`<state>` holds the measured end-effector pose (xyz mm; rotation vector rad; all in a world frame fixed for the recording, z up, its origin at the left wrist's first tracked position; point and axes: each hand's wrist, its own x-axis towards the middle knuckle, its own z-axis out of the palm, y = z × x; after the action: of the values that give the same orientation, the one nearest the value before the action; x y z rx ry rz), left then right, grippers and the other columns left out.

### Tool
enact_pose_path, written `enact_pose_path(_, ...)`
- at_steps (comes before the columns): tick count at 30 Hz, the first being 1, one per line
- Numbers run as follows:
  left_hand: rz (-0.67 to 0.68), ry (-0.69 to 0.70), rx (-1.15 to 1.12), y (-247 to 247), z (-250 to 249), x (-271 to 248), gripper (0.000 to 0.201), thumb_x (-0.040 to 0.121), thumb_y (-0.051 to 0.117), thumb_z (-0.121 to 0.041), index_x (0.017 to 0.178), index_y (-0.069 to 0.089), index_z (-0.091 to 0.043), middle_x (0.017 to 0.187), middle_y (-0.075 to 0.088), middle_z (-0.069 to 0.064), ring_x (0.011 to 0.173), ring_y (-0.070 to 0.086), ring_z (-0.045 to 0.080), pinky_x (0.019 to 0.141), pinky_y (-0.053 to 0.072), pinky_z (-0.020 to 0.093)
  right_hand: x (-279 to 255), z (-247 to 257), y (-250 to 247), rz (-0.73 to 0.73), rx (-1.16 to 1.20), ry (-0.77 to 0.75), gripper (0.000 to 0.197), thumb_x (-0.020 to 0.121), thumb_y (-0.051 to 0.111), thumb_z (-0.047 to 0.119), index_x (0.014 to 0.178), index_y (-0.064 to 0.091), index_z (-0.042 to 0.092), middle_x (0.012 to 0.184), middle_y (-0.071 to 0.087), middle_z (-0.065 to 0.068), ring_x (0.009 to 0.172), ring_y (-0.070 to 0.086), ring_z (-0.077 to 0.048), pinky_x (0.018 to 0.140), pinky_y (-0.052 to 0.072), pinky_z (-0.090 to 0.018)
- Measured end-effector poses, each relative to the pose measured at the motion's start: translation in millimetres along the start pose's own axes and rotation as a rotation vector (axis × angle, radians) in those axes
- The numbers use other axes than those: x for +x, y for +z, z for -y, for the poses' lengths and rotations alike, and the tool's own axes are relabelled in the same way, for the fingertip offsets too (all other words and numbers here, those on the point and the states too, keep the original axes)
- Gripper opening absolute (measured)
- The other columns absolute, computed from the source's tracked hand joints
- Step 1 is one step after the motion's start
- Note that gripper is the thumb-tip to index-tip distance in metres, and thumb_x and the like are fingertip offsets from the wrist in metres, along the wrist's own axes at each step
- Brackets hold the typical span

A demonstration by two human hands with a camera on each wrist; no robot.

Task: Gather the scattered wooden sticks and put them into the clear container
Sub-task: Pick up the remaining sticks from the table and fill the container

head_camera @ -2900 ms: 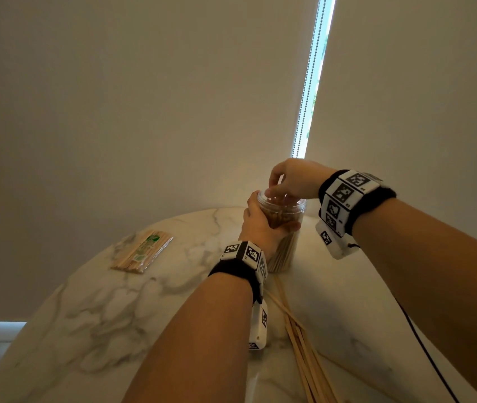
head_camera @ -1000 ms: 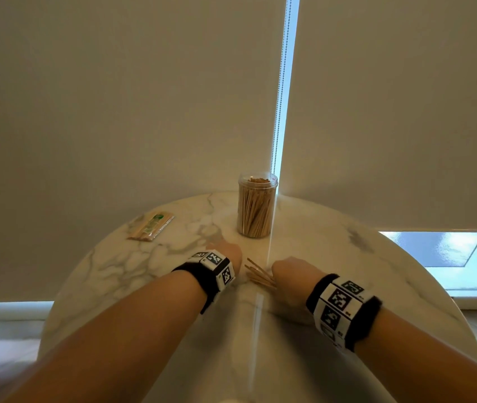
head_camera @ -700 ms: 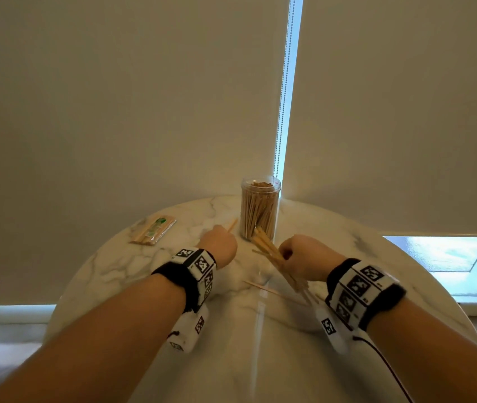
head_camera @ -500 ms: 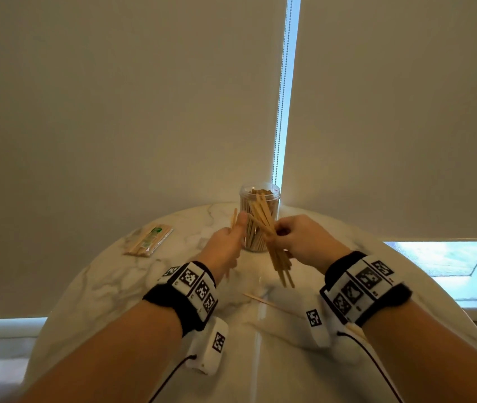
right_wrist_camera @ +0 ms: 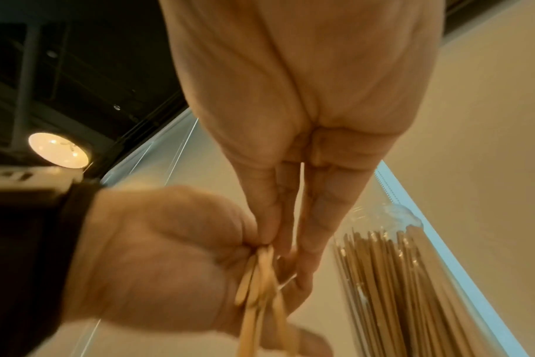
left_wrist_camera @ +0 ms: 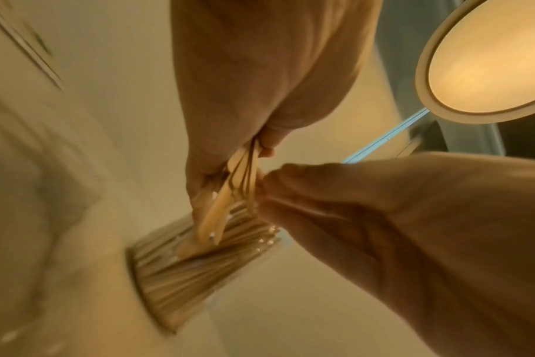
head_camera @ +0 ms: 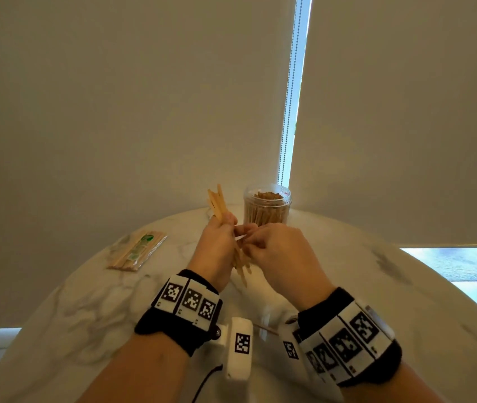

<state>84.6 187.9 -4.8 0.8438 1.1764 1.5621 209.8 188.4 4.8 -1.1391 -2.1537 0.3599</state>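
Gripping a small bundle of flat wooden sticks in the left hand, fingers curled round the middle of the bundle so both ends stick out, upper ends fanning above the knuckles and lower ends hanging below the palm. Meeting it from the other side with the right hand, thumb and fingertips pinched against the sticks just beside the left thumb, seemingly to square the loose pieces into one even bunch before dropping them in; whether the right fingers truly clasp a stick or only press on the bundle cannot be told for sure. Held raised above the marble table, a little short of the clear container, which stands upright just beyond the fingertips and slightly to the right of them, open at the top and already packed with thin upright sticks. Judged as mid-task: bundle gathered and being tidied, not yet over the container mouth. Lying on the table below the wrists, one thin loose stick, still to be picked up. Resting well off to the left of the left hand, a sealed clear packet of sticks. Hanging behind the table, pale roller blinds with a bright gap between them.
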Motion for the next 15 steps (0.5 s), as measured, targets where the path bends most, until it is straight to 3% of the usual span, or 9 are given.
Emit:
enact_pose_path(2,0.029,0.039,0.038,-8,5,6,0.025,0.108,0.038,-0.034,0.1,0.05,-0.014,0.074,0.061,0.01,0.058,0.06,0.016,0.062,0.058,0.04,4,-7,-9,-0.062,0.025,0.053,0.021,0.095,0.062,0.036,0.085,0.077,0.025,0.075,0.07,0.011,0.07,0.063,-0.003,0.06,0.044,-0.015)
enact_pose_path(5,0.151,0.126,0.21,-15,5,6,0.03,0.1,0.053,-0.046,0.08,0.056,-0.024,0.058,0.041,-0.007,0.045,0.035,0.007,0.044,0.035,0.023,12,-15,-21,-0.189,0.2,0.095,0.026,0.097,0.054,0.045,0.096,0.071,0.026,0.084,0.071,0.008,0.08,0.067,-0.01,0.069,0.053,-0.027)
enact_pose_path(7,0.318,0.126,0.392,-12,1,-1,0.032,0.095,0.06,-0.05,0.078,0.062,-0.023,0.054,0.042,-0.01,0.045,0.033,0.007,0.044,0.031,0.022,14,-15,-31,-0.254,0.273,0.126,0.031,0.102,0.047,0.046,0.118,0.064,0.026,0.103,0.069,0.01,0.092,0.064,-0.006,0.072,0.048,-0.016)
enact_pose_path(9,0.474,0.139,0.65,-5,-2,-10,0.038,0.094,0.063,-0.047,0.088,0.065,-0.01,0.056,0.048,-0.01,0.047,0.038,0.008,0.048,0.036,0.023,13,-13,-43,-0.301,0.255,0.103,0.034,0.104,0.042,0.047,0.126,0.058,0.026,0.109,0.064,0.012,0.095,0.059,-0.003,0.067,0.038,-0.007)
enact_pose_path(11,0.544,0.239,0.914,6,-1,-15,0.035,0.093,0.065,-0.045,0.08,0.062,-0.013,0.061,0.052,-0.007,0.052,0.047,0.008,0.056,0.041,0.026,11,-13,-50,-0.318,0.084,-0.003,0.03,0.105,0.04,0.046,0.103,0.062,0.026,0.094,0.062,0.009,0.084,0.057,-0.008,0.061,0.035,-0.012)
enact_pose_path(13,0.494,0.369,1.112,15,-3,-18,0.028,0.091,0.068,-0.038,0.076,0.056,-0.018,0.065,0.057,-0.009,0.063,0.056,0.01,0.061,0.046,0.025,6,-14,-45,-0.197,-0.256,-0.053,0.039,0.103,0.038,0.046,0.077,0.057,0.026,0.075,0.059,0.003,0.069,0.055,-0.017,0.056,0.034,-0.025)
enact_pose_path(15,0.45,0.441,1.213,20,-7,-20,0.019,0.09,0.071,-0.028,0.083,0.054,-0.026,0.069,0.055,-0.014,0.069,0.057,0.009,0.06,0.042,0.015,2,-15,-34,-0.111,-0.536,-0.027,0.047,0.103,0.03,0.046,0.079,0.062,0.022,0.073,0.061,-0.002,0.065,0.054,-0.021,0.058,0.034,-0.029)
